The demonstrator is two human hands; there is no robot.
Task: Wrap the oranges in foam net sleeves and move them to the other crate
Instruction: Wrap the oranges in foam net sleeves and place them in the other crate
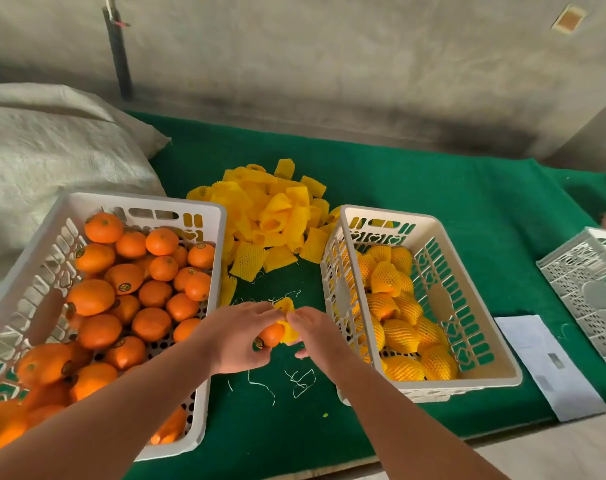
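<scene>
I see a green cloth (415, 188) covering the table, and I place everything else against it. At its left end a grey sack (45, 147) slumps. On the cloth's left part sits the big white crate (34, 258), full of bare oranges (121, 289). Right of the cloth's middle stands the smaller white crate (481, 299), holding wrapped oranges (402, 337). At the cloth's right edge lies an upturned crate (585, 282), with a sheet of paper (547, 365) nearer the front edge. Toward the cloth's back, between the crates, is a heap of yellow sleeves (273, 216). Over the cloth's front middle, my left hand (235, 337) curls around one orange (272, 335), while my right hand (315, 336) pinches a sleeve (287, 327) half over it. White foam threads (299, 381) lie beneath.
</scene>
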